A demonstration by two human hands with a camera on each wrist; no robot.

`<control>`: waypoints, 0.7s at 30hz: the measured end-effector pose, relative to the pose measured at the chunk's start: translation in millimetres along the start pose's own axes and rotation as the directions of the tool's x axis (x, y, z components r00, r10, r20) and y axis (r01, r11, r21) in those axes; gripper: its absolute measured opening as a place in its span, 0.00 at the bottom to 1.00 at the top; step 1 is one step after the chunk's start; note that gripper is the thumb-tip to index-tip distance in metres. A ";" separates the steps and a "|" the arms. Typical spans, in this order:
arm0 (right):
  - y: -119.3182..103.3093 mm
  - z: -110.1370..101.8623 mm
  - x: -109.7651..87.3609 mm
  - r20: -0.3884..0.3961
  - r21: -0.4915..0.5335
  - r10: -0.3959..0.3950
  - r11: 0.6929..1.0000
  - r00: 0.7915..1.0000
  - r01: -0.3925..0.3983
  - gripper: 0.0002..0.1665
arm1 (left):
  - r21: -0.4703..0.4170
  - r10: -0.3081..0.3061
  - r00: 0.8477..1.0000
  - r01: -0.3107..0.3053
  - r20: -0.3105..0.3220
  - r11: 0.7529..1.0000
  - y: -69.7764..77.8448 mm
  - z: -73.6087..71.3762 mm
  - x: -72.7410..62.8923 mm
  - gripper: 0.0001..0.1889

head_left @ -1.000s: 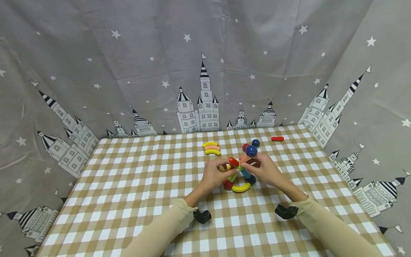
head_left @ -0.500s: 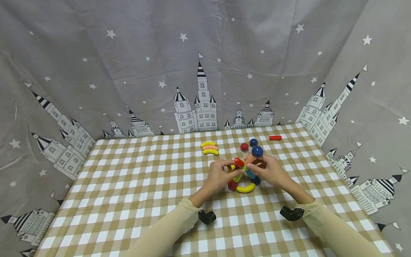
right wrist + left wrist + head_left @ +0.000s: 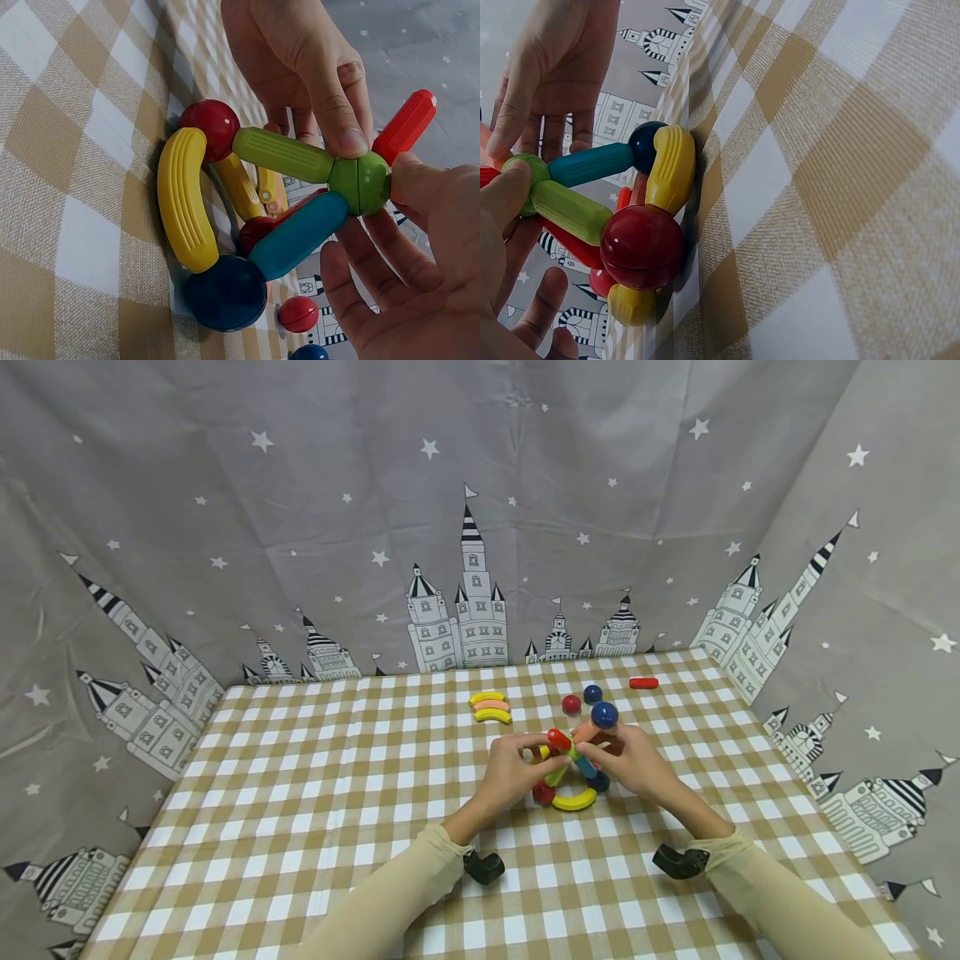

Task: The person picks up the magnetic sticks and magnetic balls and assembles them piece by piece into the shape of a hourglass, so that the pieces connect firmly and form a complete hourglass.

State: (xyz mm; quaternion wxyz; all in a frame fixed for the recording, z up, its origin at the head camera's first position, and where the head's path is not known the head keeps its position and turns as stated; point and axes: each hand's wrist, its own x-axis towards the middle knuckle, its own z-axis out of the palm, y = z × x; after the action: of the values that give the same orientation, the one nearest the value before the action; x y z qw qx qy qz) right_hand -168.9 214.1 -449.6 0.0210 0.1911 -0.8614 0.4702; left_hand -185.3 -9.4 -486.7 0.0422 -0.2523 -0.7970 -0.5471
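Note:
A magnetic ball-and-stick frame stands on the tablecloth, with yellow curved sticks (image 3: 574, 800) along its base. Red (image 3: 211, 130) and dark blue balls (image 3: 227, 293) form its lower corners. Lime (image 3: 283, 154) and teal sticks (image 3: 301, 234) rise to a green ball (image 3: 360, 183) on top. My left hand (image 3: 512, 770) pinches the frame at this green ball, thumb on it. From the other side my right hand (image 3: 632, 762) pinches at the same joint. A red stick (image 3: 405, 126) and an orange stick (image 3: 586, 732) jut upward, the orange one tipped with a blue ball (image 3: 604, 715).
Behind the frame lie a loose red ball (image 3: 572, 704) and a blue ball (image 3: 592, 694). A red stick (image 3: 643, 683) is farther right. Curved yellow and orange sticks (image 3: 491, 707) lie together at the back. A grey castle-print curtain (image 3: 337, 527) borders the checked table (image 3: 300, 793).
Both hands and the frame have shifted slightly right. The orange stick with its blue ball has leaned rightward, uncovering the loose red ball. In the last half second almost nothing moves.

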 end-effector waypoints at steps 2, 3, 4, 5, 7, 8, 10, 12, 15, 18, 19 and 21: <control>0.0 0.0 -0.5 -0.001 0.004 0.004 1.000 1.000 -0.004 0.11 | -0.001 0.001 1.000 -0.001 -0.001 1.000 -0.1 0.2 0.0 0.13; 0.1 0.0 -0.7 -0.002 0.006 0.005 1.000 1.000 -0.005 0.11 | -0.001 0.002 1.000 -0.002 -0.001 1.000 -0.1 0.3 0.1 0.13; 0.1 -0.1 -0.7 -0.001 0.009 0.007 1.000 1.000 -0.007 0.11 | 0.001 0.002 1.000 -0.002 -0.001 1.000 -0.2 0.4 0.2 0.13; -0.2 -0.2 -0.6 -0.001 0.013 0.007 1.000 1.000 -0.007 0.11 | 0.002 0.001 1.000 -0.001 0.000 1.000 0.0 0.4 0.3 0.13; -0.6 -0.4 -0.3 0.001 0.017 0.011 1.000 1.000 -0.011 0.11 | 0.003 0.000 1.000 0.000 -0.001 1.000 0.2 0.4 0.4 0.13; -0.8 -0.4 -0.2 0.003 0.021 0.016 1.000 1.000 -0.016 0.12 | 0.005 -0.002 1.000 0.002 -0.001 1.000 0.3 0.3 0.5 0.13; -1.3 -0.4 0.2 0.008 0.029 0.023 0.999 1.000 -0.024 0.13 | 0.007 -0.003 1.000 0.003 0.001 1.000 0.5 0.1 0.4 0.13; -1.7 -0.6 0.1 0.012 0.035 0.030 0.999 0.999 -0.030 0.14 | 0.008 -0.001 1.000 0.001 -0.002 1.000 0.3 0.1 0.2 0.13; -2.0 -0.9 -0.1 0.016 0.046 0.033 0.998 0.999 -0.034 0.15 | 0.008 0.002 1.000 -0.002 -0.006 1.000 0.0 0.4 -0.4 0.13; -3.1 -1.3 -0.6 0.019 0.055 0.037 0.998 0.999 -0.038 0.15 | 0.001 0.002 1.000 -0.002 -0.010 1.000 0.6 0.6 -1.2 0.14; -3.6 -1.3 -0.6 0.020 0.056 0.039 0.998 0.999 -0.040 0.16 | -0.001 0.001 1.000 -0.001 -0.009 1.000 0.8 0.6 -1.5 0.13; -4.7 -1.3 -0.5 0.023 0.060 0.045 0.997 0.999 -0.046 0.16 | -0.009 0.000 1.000 0.000 -0.004 1.000 1.2 0.2 -2.0 0.13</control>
State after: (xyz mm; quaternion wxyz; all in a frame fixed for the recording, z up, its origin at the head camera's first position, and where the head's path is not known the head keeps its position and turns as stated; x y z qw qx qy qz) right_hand -167.0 213.0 -445.2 -0.0049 0.1771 -0.8511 0.4942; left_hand -183.0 -9.7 -486.4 0.0426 -0.2512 -0.7944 -0.5513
